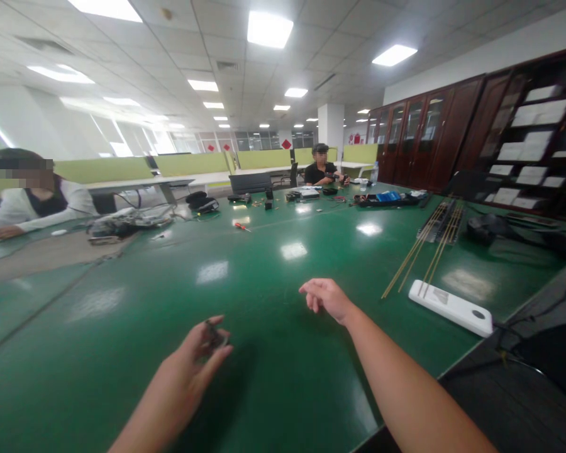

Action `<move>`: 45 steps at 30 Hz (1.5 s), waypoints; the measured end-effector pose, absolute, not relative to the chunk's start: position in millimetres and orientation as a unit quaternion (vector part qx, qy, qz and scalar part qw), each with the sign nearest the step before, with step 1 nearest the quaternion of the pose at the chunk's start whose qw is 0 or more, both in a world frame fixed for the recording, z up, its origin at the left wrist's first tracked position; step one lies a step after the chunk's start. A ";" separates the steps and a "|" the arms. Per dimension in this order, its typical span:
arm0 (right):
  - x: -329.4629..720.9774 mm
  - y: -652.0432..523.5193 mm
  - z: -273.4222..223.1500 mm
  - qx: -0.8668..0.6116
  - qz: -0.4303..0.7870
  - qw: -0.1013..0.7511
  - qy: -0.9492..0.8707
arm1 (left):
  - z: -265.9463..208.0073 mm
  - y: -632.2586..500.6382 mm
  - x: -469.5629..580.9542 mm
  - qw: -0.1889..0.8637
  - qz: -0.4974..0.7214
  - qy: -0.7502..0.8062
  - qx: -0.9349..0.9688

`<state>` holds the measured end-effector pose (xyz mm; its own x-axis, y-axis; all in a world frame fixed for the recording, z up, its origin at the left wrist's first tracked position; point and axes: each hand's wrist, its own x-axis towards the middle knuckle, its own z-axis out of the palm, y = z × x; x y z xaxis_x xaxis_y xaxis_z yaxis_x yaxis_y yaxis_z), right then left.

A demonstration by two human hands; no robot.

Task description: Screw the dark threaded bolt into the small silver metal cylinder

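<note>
My left hand [195, 358] is raised over the green table [264, 264], its fingers and thumb bent round a small, dark, metallic-looking thing [213, 335]. Blur hides its exact kind, though a curved, shiny part shows near the thumb. To the right and farther forward is my right hand [327, 299], apart from the left. Its thumb and forefinger come together toward the left and the other fingers curl downward. Anything between those fingers is too small or hidden to see. The nearest thing on its right is a bundle of thin yellowish sticks [408, 258].
A white oblong device [450, 307] lies by the right edge under the stick ends. A red screwdriver [241, 226] is farther off. Cables and clutter [127, 223] lie at left, a blue-filled tray [389, 198] at back right. One person [40, 195] sits left, another [323, 173] opposite.
</note>
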<state>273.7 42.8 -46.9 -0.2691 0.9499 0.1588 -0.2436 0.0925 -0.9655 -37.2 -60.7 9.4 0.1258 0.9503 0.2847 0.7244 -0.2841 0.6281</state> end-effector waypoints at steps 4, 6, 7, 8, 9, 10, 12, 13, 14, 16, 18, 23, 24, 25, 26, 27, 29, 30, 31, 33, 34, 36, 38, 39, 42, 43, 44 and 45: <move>272.1 43.1 -48.0 -0.353 0.551 0.517 -0.551 | 4.4 -3.2 31.4 0.206 0.330 0.510 0.768; 267.5 44.4 -49.2 -0.370 0.525 0.527 -0.557 | -4.9 15.1 50.0 0.199 0.333 0.502 0.773; 263.9 45.3 -49.9 -0.378 0.512 0.528 -0.562 | -10.4 21.2 54.2 0.195 0.335 0.502 0.773; 259.9 46.5 -50.6 -0.384 0.500 0.528 -0.570 | -16.0 25.6 55.8 0.191 0.337 0.500 0.774; 255.6 47.7 -51.2 -0.387 0.490 0.524 -0.579 | -21.1 28.4 55.5 0.188 0.339 0.497 0.777; 251.6 49.0 -51.6 -0.390 0.482 0.520 -0.588 | -25.4 30.1 54.0 0.186 0.340 0.491 0.781; 246.1 51.4 -51.7 -0.392 0.445 0.502 -0.630 | -30.9 30.8 50.2 0.183 0.340 0.474 0.791; 245.1 52.3 -51.4 -0.390 0.429 0.484 -0.656 | -32.1 30.3 48.8 0.181 0.341 0.465 0.797; 245.4 53.1 -50.8 -0.390 0.422 0.472 -0.668 | -32.5 29.4 47.9 0.179 0.341 0.458 0.801; 248.6 53.7 -49.2 -0.386 0.447 0.462 -0.662 | -32.3 27.5 47.8 0.178 0.343 0.447 0.806; 253.2 53.1 -47.4 -0.387 0.469 0.455 -0.650 | -32.5 26.1 48.9 0.184 0.343 0.439 0.810; 256.2 49.3 -45.4 -0.417 0.410 0.419 -0.694 | -36.6 25.8 50.8 0.214 0.342 0.446 0.799; 255.4 48.8 -45.4 -0.417 0.402 0.416 -0.702 | -37.1 25.8 51.0 0.218 0.343 0.449 0.796; 254.6 48.4 -45.5 -0.415 0.397 0.414 -0.706 | -37.2 25.8 51.3 0.222 0.345 0.451 0.793; 253.8 48.2 -45.6 -0.413 0.396 0.414 -0.708 | -37.0 25.6 51.6 0.225 0.346 0.453 0.790; 253.3 48.1 -45.7 -0.411 0.398 0.413 -0.709 | -36.5 25.3 52.0 0.227 0.348 0.454 0.788; 252.8 48.0 -45.7 -0.409 0.401 0.411 -0.709 | -35.2 24.5 52.7 0.229 0.351 0.454 0.786; 252.9 47.8 -45.6 -0.409 0.401 0.410 -0.710 | -34.6 24.0 52.9 0.230 0.354 0.454 0.785; 253.0 47.6 -45.5 -0.410 0.400 0.408 -0.711 | -34.0 23.6 53.0 0.231 0.356 0.453 0.784; 253.3 47.1 -45.1 -0.411 0.396 0.406 -0.714 | -33.4 23.0 53.1 0.231 0.362 0.454 0.781; 253.3 46.8 -45.0 -0.411 0.393 0.406 -0.716 | -33.2 22.9 53.0 0.231 0.364 0.454 0.780; 253.1 46.5 -44.8 -0.406 0.394 0.410 -0.716 | -33.1 22.8 52.7 0.232 0.367 0.454 0.778; 252.7 46.6 -44.7 -0.402 0.400 0.412 -0.713 | -32.7 22.7 52.5 0.232 0.370 0.453 0.777; 252.5 46.8 -44.6 -0.403 0.402 0.411 -0.712 | -32.4 22.5 52.5 0.232 0.371 0.453 0.777; 252.3 47.6 -44.4 -0.409 0.404 0.403 -0.712 | -31.4 21.8 52.8 0.229 0.375 0.454 0.775; 252.3 47.8 -44.3 -0.410 0.403 0.400 -0.714 | -31.2 21.7 52.9 0.228 0.375 0.454 0.775; 252.2 47.7 -44.1 -0.410 0.402 0.399 -0.715 | -31.0 21.6 53.0 0.227 0.376 0.454 0.775; 252.2 47.5 -43.8 -0.410 0.399 0.398 -0.717 | -31.1 21.7 53.0 0.225 0.376 0.454 0.776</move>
